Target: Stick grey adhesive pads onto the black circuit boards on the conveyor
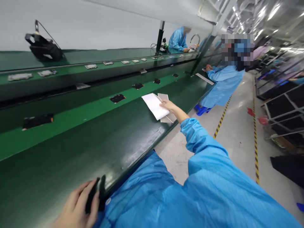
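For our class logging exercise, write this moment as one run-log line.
left hand: holds dark object | right hand: touches white sheet | green strip: dark boards

It's bright in here, with ceiling lights (273,12) up toward two o'clock smeared into streaks. Milky glare lies on the green worktop (71,164) at six and seven o'clock, while the gap beneath the shelf (78,71) sinks into shadow at nine. Dead centre, the white sheet (154,106) gleams almost without detail. Racks (288,107) at three o'clock lean and blur, and the blue sleeve (213,158) stretches wide toward four. Blocky pixels hide heads (237,49) around one and two.
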Available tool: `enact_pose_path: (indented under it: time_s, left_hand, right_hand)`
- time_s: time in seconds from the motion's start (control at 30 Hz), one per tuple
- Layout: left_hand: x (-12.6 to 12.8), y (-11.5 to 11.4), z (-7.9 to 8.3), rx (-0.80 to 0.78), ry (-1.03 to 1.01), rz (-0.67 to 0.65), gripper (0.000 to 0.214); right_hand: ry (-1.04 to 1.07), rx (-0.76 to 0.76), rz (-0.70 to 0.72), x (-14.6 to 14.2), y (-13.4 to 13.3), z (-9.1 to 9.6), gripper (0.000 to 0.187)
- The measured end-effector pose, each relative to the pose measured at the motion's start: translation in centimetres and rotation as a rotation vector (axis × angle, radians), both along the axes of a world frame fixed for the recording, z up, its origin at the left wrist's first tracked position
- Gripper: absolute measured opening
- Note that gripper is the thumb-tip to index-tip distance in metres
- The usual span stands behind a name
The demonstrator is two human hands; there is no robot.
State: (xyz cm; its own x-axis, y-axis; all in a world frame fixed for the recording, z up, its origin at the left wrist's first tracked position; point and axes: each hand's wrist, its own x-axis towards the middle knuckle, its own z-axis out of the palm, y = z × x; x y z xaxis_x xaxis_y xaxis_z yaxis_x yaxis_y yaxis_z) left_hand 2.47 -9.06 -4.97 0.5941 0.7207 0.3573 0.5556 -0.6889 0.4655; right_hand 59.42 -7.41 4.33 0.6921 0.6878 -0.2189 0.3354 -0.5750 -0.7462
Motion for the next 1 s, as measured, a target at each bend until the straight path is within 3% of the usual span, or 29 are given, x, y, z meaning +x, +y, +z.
enact_pose_path:
  time_s: [0.07,0.17,0.23,0.3,0.37,0.4,0.47,0.53,0.57,0.67,0.8,0.9,1.0]
  left_hand:
    - [1.1,0.1,1.0,0.021,0.042,0.015,0.035]
    - [2.6,0.7,3.0,-0.065,-0.060,0.050,0.031]
    - [3.2,1.4,4.8,-0.206,-0.234,0.069,0.027]
    - [3.7,2.7,6.6,-0.403,-0.496,0.207,0.027]
    - [4.2,4.5,8.0,-0.595,-0.814,0.353,0.028]
    - [4.4,5.3,8.5,-0.618,-0.954,0.429,0.028]
    - [4.9,6.4,9.3,-0.577,-1.138,0.523,0.028]
    - [5.4,6.7,9.8,-0.493,-1.229,0.561,0.027]
    - [5.4,6.6,9.9,-0.453,-1.256,0.567,0.026]
    - [4.4,6.3,9.5,-0.386,-1.267,0.548,0.029]
    - [1.5,5.5,8.3,-0.232,-1.312,0.714,0.023]
    - [0.8,4.8,7.4,-0.191,-1.243,0.695,0.019]
    - [1.1,4.4,6.7,-0.134,-1.147,0.700,0.012]
  right_hand:
    - [-0.086,-0.089,-0.029,1.2,-0.4,-0.7,0.008]
    - [-0.283,-0.200,-0.039,1.3,-1.1,-0.8,0.030]
    - [-0.556,-0.210,-0.007,0.1,-1.4,-0.2,0.046]
    - [-0.825,-0.107,0.063,-2.5,-0.6,0.1,0.050]
    - [-0.841,0.224,0.227,-7.5,0.8,-0.4,0.029]
    - [-0.763,0.399,0.397,-11.2,1.4,-0.8,0.015]
    - [-0.512,0.700,0.798,-20.3,1.2,-1.9,0.010]
    - [-0.292,0.850,1.222,-29.8,-0.8,-2.9,0.009]
    - [-0.224,0.883,1.342,-33.9,-2.2,-3.4,0.008]
    - [-0.133,0.962,1.326,-41.8,-5.5,-5.2,0.012]
    - [-0.191,0.957,1.361,-44.6,-6.2,-6.6,0.033]
    - [-0.150,0.957,1.379,-44.6,-5.9,-7.1,0.019]
    - [-0.170,1.004,1.409,-44.3,-5.4,-7.6,0.019]
